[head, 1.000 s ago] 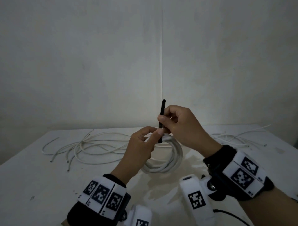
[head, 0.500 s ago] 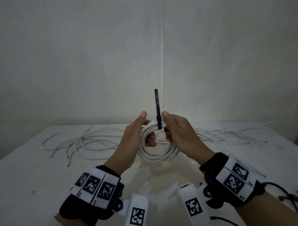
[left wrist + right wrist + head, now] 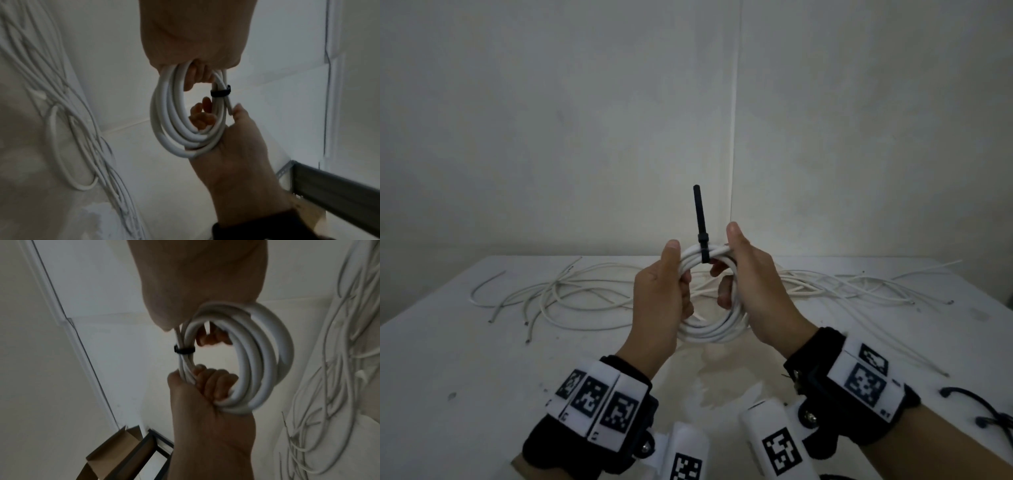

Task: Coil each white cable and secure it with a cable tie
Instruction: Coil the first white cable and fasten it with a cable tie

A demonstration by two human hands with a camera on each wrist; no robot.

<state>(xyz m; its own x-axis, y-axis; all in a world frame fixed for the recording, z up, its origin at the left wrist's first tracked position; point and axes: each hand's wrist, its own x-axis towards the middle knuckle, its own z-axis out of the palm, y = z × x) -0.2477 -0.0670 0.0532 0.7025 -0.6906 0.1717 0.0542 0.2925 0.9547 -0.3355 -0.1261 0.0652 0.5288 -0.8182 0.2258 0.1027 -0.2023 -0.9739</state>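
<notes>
A coiled white cable (image 3: 714, 330) hangs upright above the table, held between both hands. A black cable tie (image 3: 704, 255) is cinched round the top of the coil, and its tail stands straight up, free of both hands. My left hand (image 3: 679, 263) grips the coil's left side with the thumb on top. My right hand (image 3: 726, 253) grips the right side, thumb raised beside the tie. The left wrist view shows the coil (image 3: 164, 121) and the tie band (image 3: 220, 92) between the two hands. In the right wrist view the tie (image 3: 184, 350) sits just above the left hand's fingers (image 3: 213, 386).
Several loose white cables (image 3: 571, 294) lie tangled across the back of the white table (image 3: 448, 359), with more to the right (image 3: 842, 287). A black cord (image 3: 983, 411) lies at the right edge. A cardboard box (image 3: 115, 451) and a metal frame sit beyond the table.
The right hand let go of the tie's tail and took hold of the coil's right side. Both hands raised the coil off the table, and the left hand shifted to its left side.
</notes>
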